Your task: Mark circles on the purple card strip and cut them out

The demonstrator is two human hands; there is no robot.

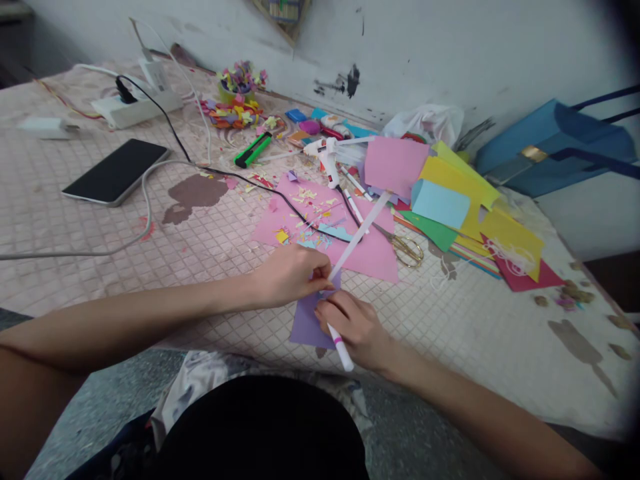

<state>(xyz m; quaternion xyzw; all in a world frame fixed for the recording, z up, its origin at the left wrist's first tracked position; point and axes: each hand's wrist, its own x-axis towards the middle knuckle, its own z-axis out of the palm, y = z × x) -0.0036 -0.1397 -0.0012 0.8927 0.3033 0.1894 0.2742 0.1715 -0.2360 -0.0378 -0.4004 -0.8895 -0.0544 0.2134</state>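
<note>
purple paper point(306, 325) lay at the near edge of the table point(425, 333), under both hands. the right hand point(357, 330) gripped a white marker point(341, 350) with a pink band, pen end hidden behind its fingers. the left hand point(295, 275) was curled and seemed to pinch the near end of a pale strip point(361, 232). beyond lay pink paper point(370, 257) strewn with scraps point(283, 237), then a white glue gun point(327, 160).

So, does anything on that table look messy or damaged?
Paper scraps litter the pink sheet, and a dark, ragged patch breaks the tablecloth's pattern near the phone; whether stain or tear, I can't tell.
</note>
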